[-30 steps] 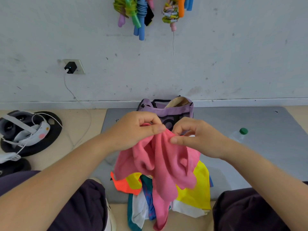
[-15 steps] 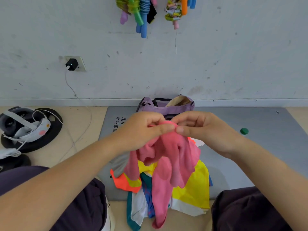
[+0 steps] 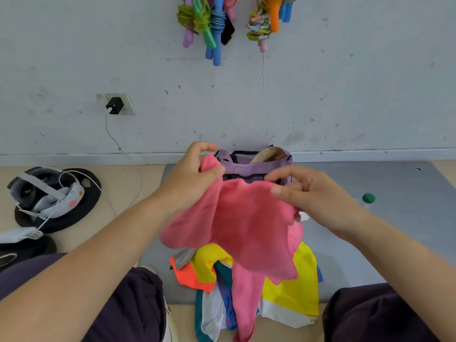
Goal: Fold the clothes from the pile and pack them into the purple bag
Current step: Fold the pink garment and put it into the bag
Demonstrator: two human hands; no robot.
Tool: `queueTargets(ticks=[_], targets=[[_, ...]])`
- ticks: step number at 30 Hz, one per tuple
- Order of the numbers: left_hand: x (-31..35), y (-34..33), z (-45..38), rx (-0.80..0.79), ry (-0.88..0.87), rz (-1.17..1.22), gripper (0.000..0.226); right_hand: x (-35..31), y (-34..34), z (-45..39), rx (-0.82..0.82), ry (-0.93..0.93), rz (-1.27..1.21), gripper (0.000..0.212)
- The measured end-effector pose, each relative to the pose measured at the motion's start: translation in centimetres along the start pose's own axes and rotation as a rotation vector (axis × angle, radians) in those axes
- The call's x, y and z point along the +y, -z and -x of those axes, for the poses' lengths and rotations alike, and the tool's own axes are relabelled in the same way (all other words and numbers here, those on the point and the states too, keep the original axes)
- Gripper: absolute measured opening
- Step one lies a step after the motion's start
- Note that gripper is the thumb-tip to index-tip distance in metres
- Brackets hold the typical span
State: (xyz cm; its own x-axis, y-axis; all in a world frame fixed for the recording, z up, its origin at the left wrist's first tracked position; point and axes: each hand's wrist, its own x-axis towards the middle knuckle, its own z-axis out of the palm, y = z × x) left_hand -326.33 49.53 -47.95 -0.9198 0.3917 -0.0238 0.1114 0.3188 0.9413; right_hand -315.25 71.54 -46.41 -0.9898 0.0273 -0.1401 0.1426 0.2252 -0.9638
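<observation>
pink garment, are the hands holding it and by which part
Yes. The left hand grips the pink garment at its upper left edge; the right hand pinches its upper right edge.

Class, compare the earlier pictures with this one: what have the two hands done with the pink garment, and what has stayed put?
The left hand and right hand, close together before, have drawn apart, spreading the bunched pink garment wider. Both keep their grip on its top edge. The purple bag, the clothes pile and the grey mat stayed as they were.

skipping ropes (image 3: 212, 23) on wall, headset (image 3: 47, 193), green-capped bottle (image 3: 368, 198)
</observation>
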Motion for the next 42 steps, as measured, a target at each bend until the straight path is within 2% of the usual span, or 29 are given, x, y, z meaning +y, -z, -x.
queueTargets(ticks=[2, 5, 9, 11, 15, 21, 24, 27, 29, 32, 38, 42], targets=[[0.2, 0.0, 0.1, -0.030, -0.011, 0.039, 0.046, -0.1, -0.2, 0.1, -0.017, 0.019, -0.042, 0.020], [0.4, 0.1, 0.2, -0.057, 0.046, 0.103, 0.044, -0.3, -0.6, 0.4, -0.116, 0.025, -0.126, 0.011], [0.9, 0.1, 0.5, -0.211, 0.082, 0.105, 0.020, -0.7, -0.9, 0.8, -0.273, 0.016, -0.217, 0.030], [1.3, -0.2, 1.0, -0.290, 0.106, 0.165, 0.022, -0.8, -1.1, 0.9, -0.246, 0.041, -0.171, 0.027], [1.9, -0.7, 1.8, -0.412, 0.131, 0.339, 0.023, -1.0, -1.5, 0.9, -0.093, 0.089, -0.124, 0.008], [1.7, -1.3, 1.9, -0.319, 0.156, 0.271, 0.024, -1.0, -1.7, 1.0, 0.022, 0.186, 0.166, 0.006], [1.5, -1.4, 1.8, -0.286, 0.190, 0.230, 0.016, -1.3, -1.8, 1.4, -0.141, 0.165, 0.050, 0.011], [1.6, -1.6, 2.0, -0.321, 0.199, 0.225, 0.010, -1.7, -2.0, 1.9, -0.256, 0.156, -0.075, 0.008], [1.7, -1.7, 2.1, -0.341, 0.180, 0.248, 0.008, -1.7, -2.2, 1.8, -0.207, 0.143, -0.055, 0.005], [2.1, -1.7, 2.3, -0.363, 0.161, 0.301, 0.017, -1.2, -2.3, 1.2, -0.044, 0.143, 0.087, 0.005], [2.2, -2.0, 2.7, -0.342, 0.135, 0.318, 0.031, -1.3, -2.3, 1.3, -0.051, 0.194, 0.020, 0.006], [2.4, -2.4, 3.0, -0.377, 0.129, 0.362, 0.030, -1.3, -2.4, 1.2, 0.089, 0.256, 0.036, 0.011]])
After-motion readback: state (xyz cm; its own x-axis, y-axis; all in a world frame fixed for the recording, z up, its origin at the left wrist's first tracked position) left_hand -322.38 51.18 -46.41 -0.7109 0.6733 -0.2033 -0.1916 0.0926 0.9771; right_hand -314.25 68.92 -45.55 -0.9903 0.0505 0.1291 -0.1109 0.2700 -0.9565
